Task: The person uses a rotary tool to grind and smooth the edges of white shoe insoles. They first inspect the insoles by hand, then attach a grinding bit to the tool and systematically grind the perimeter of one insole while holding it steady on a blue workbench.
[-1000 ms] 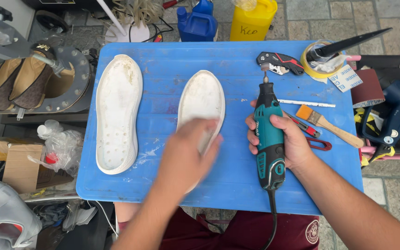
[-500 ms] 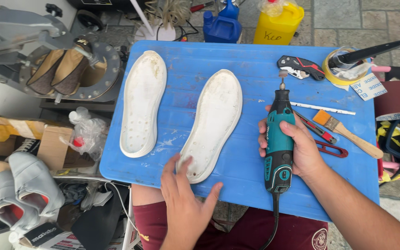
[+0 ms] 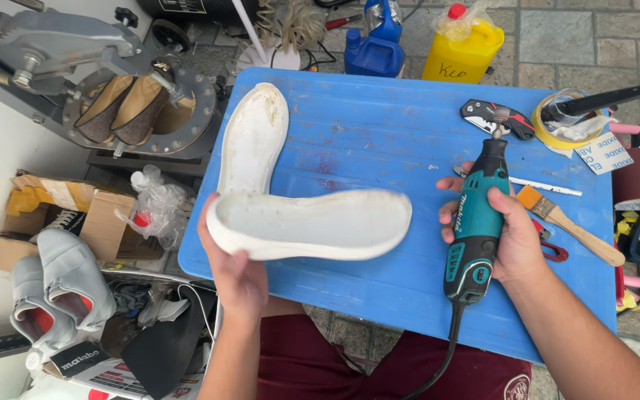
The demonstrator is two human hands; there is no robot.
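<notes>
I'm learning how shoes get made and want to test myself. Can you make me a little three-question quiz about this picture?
1. True or false: the left hand holds a white shoe sole lifted on its side.
2. What is the right hand gripping?
A. a paintbrush
B. a teal rotary tool
C. a yellow jug
3. Fill in: the second white sole lies flat on the ____ board.

Key
1. True.
2. B: the teal rotary tool, with its cord trailing down; the paintbrush lies beside it on the blue board.
3. Blue.
</notes>
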